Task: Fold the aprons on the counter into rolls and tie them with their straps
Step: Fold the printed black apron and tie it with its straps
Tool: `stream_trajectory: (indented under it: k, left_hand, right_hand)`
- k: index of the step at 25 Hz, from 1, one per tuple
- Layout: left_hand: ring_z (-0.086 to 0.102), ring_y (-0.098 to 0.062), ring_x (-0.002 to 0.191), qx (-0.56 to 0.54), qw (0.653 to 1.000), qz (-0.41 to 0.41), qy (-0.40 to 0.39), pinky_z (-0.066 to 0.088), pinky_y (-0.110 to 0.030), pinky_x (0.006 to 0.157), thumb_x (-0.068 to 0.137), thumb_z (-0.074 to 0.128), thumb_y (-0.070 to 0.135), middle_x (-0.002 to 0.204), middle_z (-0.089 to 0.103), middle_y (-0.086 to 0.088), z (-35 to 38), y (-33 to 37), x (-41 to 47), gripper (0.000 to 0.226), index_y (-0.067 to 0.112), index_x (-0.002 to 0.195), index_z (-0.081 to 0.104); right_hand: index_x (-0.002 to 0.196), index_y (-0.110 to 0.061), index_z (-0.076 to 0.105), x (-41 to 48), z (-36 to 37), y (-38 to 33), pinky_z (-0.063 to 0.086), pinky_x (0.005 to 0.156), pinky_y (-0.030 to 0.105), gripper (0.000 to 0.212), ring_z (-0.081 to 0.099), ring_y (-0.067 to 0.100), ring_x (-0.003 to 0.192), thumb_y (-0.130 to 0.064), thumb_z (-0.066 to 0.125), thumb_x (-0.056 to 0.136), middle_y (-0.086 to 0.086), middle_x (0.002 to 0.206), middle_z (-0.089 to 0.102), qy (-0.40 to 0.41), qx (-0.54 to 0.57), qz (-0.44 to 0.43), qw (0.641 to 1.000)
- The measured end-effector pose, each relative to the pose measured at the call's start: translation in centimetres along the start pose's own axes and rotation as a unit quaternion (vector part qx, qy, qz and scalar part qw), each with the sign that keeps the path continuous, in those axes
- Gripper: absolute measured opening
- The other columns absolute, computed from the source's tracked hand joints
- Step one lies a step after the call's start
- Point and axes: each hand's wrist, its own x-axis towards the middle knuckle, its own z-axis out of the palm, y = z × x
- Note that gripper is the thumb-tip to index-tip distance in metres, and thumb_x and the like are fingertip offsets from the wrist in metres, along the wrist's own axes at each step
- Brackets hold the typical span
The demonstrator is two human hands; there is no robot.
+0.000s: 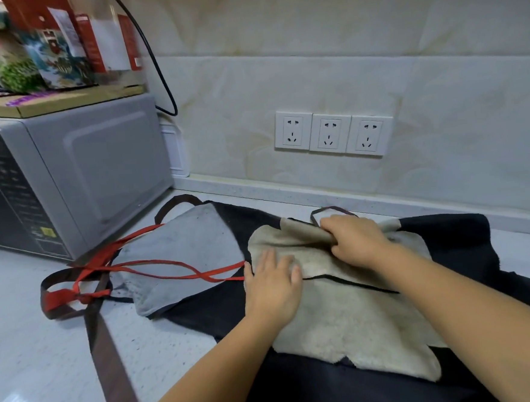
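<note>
A cream fleecy apron (353, 317) lies spread over a dark navy apron (441, 235) on the white counter (35, 336). My left hand (272, 285) presses flat on the cream apron's left edge, fingers apart. My right hand (354, 238) pinches the cream apron's top fold, close to a dark strap loop (330, 210). To the left lies a grey apron (183, 256) with thin red straps (155, 266) crossing it. A wide brown strap (108, 353) trails toward the counter's front edge.
A grey microwave (67, 177) stands at the left with boxes and packets (46, 49) stacked on top. A black cable (157, 67) hangs beside it. Three white wall sockets (331, 133) sit on the tiled backsplash behind the aprons.
</note>
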Motion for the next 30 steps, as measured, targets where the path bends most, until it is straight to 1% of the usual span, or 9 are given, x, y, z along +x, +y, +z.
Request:
stream_trajectory:
  k: [7,12,16,20,23,26,27,29,30]
  left_hand:
    - [0.051,-0.026,0.105,-0.075,0.979,-0.166,0.09,0.038,-0.042,0.094,0.092,0.044,0.031,0.113,0.06,-0.006,-2.7,-1.1,2.9,0.027,0.012,0.107,0.055]
    - [0.057,-0.021,0.094,-0.469,0.827,-0.297,0.09,0.044,-0.039,0.082,0.081,0.05,0.07,0.103,0.059,-0.002,-5.9,-2.0,4.4,0.073,0.009,0.12,0.046]
    - [0.058,-0.028,0.09,-0.487,0.784,-0.372,0.098,0.05,-0.038,0.071,0.078,0.069,0.026,0.112,0.054,-0.013,-7.3,-3.5,5.9,0.075,0.01,0.137,0.024]
    - [0.062,-0.032,0.102,-0.521,0.75,-0.399,0.085,0.055,-0.039,0.068,0.091,0.047,0.001,0.128,0.056,-0.019,-7.8,-6.3,6.7,0.049,0.003,0.139,0.037]
    - [0.065,-0.03,0.097,-0.574,0.715,-0.391,0.083,0.06,-0.041,0.068,0.09,0.055,0.015,0.113,0.064,-0.014,-8.1,-6.9,6.6,0.028,0.011,0.118,0.053]
    - [0.062,-0.033,0.112,-0.576,0.695,-0.417,0.106,0.058,-0.041,0.077,0.097,0.053,0.034,0.129,0.059,-0.014,-8.6,-7.5,7.9,0.041,0.01,0.131,0.049]
    - [0.053,-0.031,0.126,-0.53,0.691,-0.47,0.144,0.054,-0.038,0.089,0.099,0.049,0.036,0.144,0.048,-0.014,-8.7,-7.4,7.7,0.05,0.01,0.141,0.04]
    - [0.038,-0.025,0.139,-0.248,0.867,-0.409,0.138,0.041,-0.029,0.103,0.099,0.049,0.038,0.154,0.033,-0.01,-8.6,-9.0,8.1,0.061,0.011,0.149,0.028]
    - [0.041,-0.026,0.137,-0.332,0.82,-0.424,0.195,0.045,-0.027,0.094,0.099,0.048,0.032,0.151,0.038,-0.012,-9.0,-9.7,8.7,0.056,0.007,0.148,0.032]
  right_hand:
    - [0.068,-0.02,0.047,-6.6,5.7,-1.2,0.029,0.057,0.03,0.045,0.047,0.023,0.07,0.008,0.069,0.041,-0.001,0.079,0.049,0.118,-0.047,0.004,0.992]
    - [0.067,-0.026,0.041,-6.9,6.4,-1.0,0.035,0.074,0.032,0.049,0.05,0.022,0.085,0.01,0.066,0.045,-0.004,0.091,0.054,0.162,0.014,0.047,0.986]
    - [0.069,-0.028,0.035,-7.5,6.7,-1.0,0.037,0.098,0.047,0.049,0.052,0.026,0.107,0.008,0.065,0.056,-0.001,0.111,0.06,0.158,0.047,0.073,0.984]
    - [0.096,-0.029,0.048,-7.5,6.0,-1.1,0.015,0.116,0.049,0.043,0.038,0.018,0.128,0.006,0.051,0.072,-0.01,0.132,0.047,0.103,0.084,0.132,0.982]
    - [0.139,-0.041,0.038,-7.4,5.7,-1.1,0.005,0.119,0.048,0.073,0.022,0.014,0.141,0.0,0.049,0.081,-0.012,0.151,0.032,0.055,0.077,0.121,0.988]
    - [0.143,-0.049,0.031,-7.5,5.8,-1.1,0.0,0.119,0.051,0.064,0.012,0.014,0.146,-0.013,0.041,0.091,-0.013,0.157,0.022,0.009,0.079,0.115,0.99]
    - [0.143,-0.05,0.031,-7.5,5.8,-1.1,0.0,0.119,0.052,0.06,0.011,0.014,0.146,-0.017,0.039,0.093,-0.013,0.158,0.021,-0.002,0.09,0.118,0.989]
    - [0.142,-0.051,0.032,-7.5,5.9,-1.1,0.0,0.119,0.053,0.053,0.011,0.013,0.147,-0.026,0.037,0.095,-0.013,0.158,0.021,-0.01,0.113,0.124,0.986]
    - [0.141,-0.052,0.033,-7.5,5.9,-1.1,-0.001,0.119,0.052,0.051,0.011,0.013,0.147,-0.031,0.038,0.095,-0.013,0.157,0.022,-0.009,0.122,0.125,0.985]
